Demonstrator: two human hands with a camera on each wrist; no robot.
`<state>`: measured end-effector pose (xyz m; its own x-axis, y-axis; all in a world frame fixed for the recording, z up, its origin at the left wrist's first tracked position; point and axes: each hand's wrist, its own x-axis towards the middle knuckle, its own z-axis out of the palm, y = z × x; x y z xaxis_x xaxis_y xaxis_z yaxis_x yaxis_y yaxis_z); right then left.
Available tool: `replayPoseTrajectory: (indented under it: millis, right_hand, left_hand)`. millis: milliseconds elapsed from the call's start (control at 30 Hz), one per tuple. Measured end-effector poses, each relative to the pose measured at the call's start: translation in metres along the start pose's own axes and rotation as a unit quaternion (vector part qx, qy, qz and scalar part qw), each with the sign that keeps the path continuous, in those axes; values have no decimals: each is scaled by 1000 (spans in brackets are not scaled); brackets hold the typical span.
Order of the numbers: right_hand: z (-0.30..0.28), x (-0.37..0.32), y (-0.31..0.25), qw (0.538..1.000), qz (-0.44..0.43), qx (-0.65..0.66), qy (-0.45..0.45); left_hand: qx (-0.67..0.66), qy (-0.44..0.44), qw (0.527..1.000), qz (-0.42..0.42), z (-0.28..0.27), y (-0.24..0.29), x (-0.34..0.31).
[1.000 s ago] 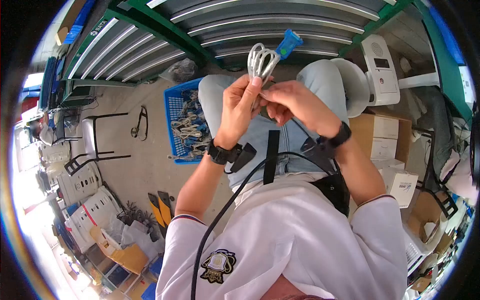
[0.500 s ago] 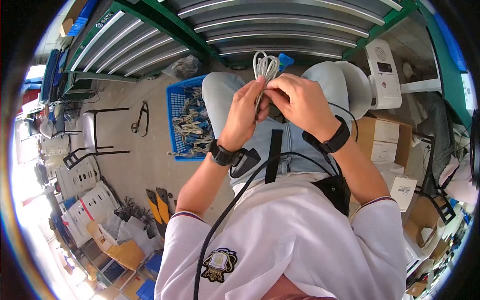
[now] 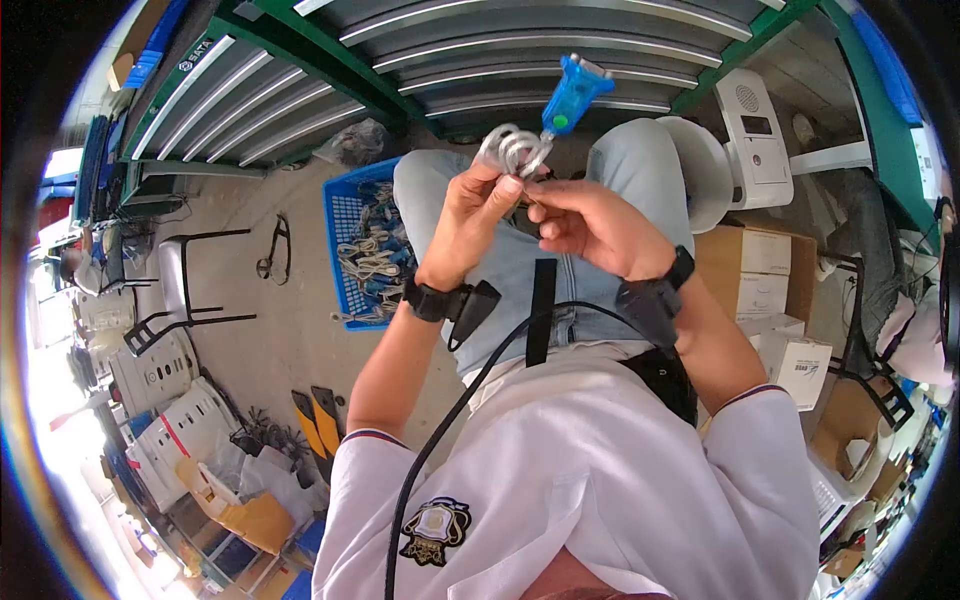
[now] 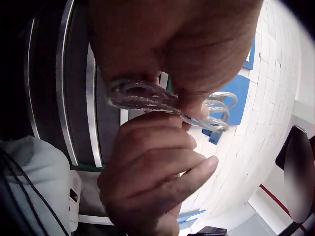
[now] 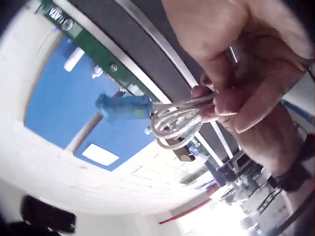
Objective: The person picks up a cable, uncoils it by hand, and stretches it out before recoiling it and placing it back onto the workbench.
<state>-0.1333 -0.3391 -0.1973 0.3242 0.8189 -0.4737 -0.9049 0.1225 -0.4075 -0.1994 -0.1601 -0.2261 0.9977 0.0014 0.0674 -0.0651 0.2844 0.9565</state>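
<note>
A clear-jacketed silvery cable point(image 3: 513, 147) is gathered into a bundle of several loops, held up over the lap. Its translucent blue connector point(image 3: 572, 96), with a green spot on it, sticks up beyond the bundle. My left hand point(image 3: 466, 218) grips the lower part of the loops, thumb on top. Close against it, my right hand point(image 3: 608, 225) pinches at the base of the bundle with thumb and forefinger. In the left wrist view the loops point(image 4: 142, 98) stick out on both sides of the fingers. The right wrist view shows the connector point(image 5: 125, 107) blurred, pointing away from the hands.
A blue basket point(image 3: 340, 235) on the floor by the left knee holds several similar coiled cables. Ahead stands a green cabinet with grey drawers point(image 3: 520, 50). Cardboard boxes point(image 3: 770, 265) and a white device point(image 3: 757, 135) are to the right, a chair point(image 3: 175, 280) to the left.
The bundle turned in the hands: half a second ago the connector was partly hidden behind the loops and right hand; now it stands out higher, with the loops lower and tilted left.
</note>
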Motion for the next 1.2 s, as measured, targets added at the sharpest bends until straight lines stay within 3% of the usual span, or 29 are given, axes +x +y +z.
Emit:
replayPoseTrajectory:
  millis: [33,67,100,133,200,233,300,333,400,433,500,533,600,633,700,767,933,967,1100,1167,1200]
  right_hand:
    - [9,-5,0,972,-81,-202,84]
    - [9,-2,9,935,-218,-256,115]
    - [13,-3,10,935,-217,-255,115]
    - [17,-4,9,846,-307,-413,142]
    - [12,-1,6,615,-423,-639,185]
    - [10,0,7,615,-423,-639,185]
    - [11,5,9,572,-480,-638,189]
    - [13,6,10,573,-480,-637,189]
    - [14,4,10,698,-399,-566,183]
    - [12,4,8,698,-398,-565,185]
    - [3,1,-1,891,-199,-394,105]
    - [-1,-1,-5,890,-200,-395,107]
    - [-13,-3,-11,988,-52,-142,35]
    - [-16,-5,-14,1000,24,-10,-4]
    - [-16,-18,-16,999,25,-21,-9]
    - [-20,-33,-25,989,-113,-78,52]
    - [-72,-86,-76,903,-228,-194,308]
    - [-91,-93,-84,878,-239,-235,341]
    - [-178,-104,-107,868,-208,-252,373]
    - [-222,-102,-111,820,-159,-398,379]
    - [-246,-93,-114,819,-163,-401,377]
  left_hand:
    - [-25,28,998,-42,1,-1,-2]
    - [-24,28,998,-42,2,-2,-2]
    - [-37,59,995,-67,5,-1,-1]
    - [-51,89,990,-92,9,0,0]
    - [-61,112,988,-89,20,7,3]
    - [-69,138,984,-87,23,10,3]
    - [-65,131,985,-90,21,10,4]
    - [-62,121,986,-95,20,9,4]
    - [-74,102,987,-104,15,5,5]
    - [-86,83,986,-113,11,1,4]
    - [-80,40,991,-95,0,-9,7]
    - [-71,-1,995,-75,-3,-13,9]
    - [-73,-31,995,-66,-4,-16,14]
    - [-75,-58,994,-55,-3,-14,17]
    - [-67,-66,994,-54,-1,-16,23]
    - [-41,-79,995,-47,-1,-8,40]
    - [81,43,996,-16,-22,49,74]
    - [99,28,995,-6,-31,60,79]
    - [212,56,973,67,-34,124,90]
    - [256,90,959,77,-41,146,99]
    - [273,110,950,101,-45,156,104]
